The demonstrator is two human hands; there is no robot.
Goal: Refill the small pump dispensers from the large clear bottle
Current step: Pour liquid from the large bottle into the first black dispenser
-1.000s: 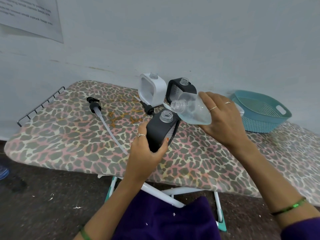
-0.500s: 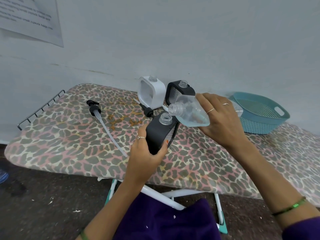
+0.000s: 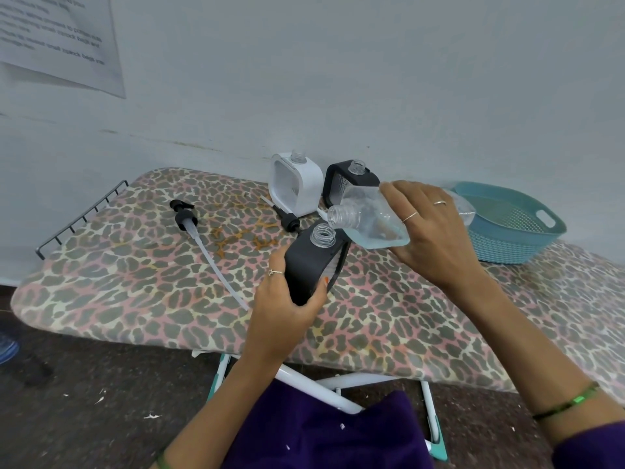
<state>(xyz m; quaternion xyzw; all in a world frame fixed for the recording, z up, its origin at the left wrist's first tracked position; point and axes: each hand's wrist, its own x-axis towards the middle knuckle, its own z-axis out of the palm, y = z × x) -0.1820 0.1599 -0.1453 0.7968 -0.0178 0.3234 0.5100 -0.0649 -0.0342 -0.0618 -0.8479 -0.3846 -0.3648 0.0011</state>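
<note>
Purple cloth fills the near edge of the view, and just beyond it the leopard-print counter [image 3: 389, 319] carries everything. The left hand [image 3: 282, 309] is curled around a black dispenser [image 3: 313, 262], holding it tilted above the counter with its open threaded neck facing up and to the right. Compared with a moment ago that neck sits closer under the mouth of the large clear bottle [image 3: 368, 216]; the two openings are now just beside each other, not quite touching as far as I can tell. The right hand [image 3: 436, 235] wraps over the bottle's body and tips it nearly level, mouth toward the left. Pale blue liquid pools in the bottle's lower side and I see no stream leaving it. So my reading is that the lining-up is almost finished and the pour is about to start; a little more tilt should send liquid across, and a slight miss would spill onto the cover.

Farther back, a loose pump with a long tube [image 3: 189, 221] lies on the left of the counter, and a second pump head [image 3: 289, 221] lies near the middle. Behind them a white dispenser [image 3: 297, 184] and another black dispenser [image 3: 351, 179] stand uncapped against the wall, waiting their turn. A teal basket [image 3: 514, 231] sits at the far right.
</note>
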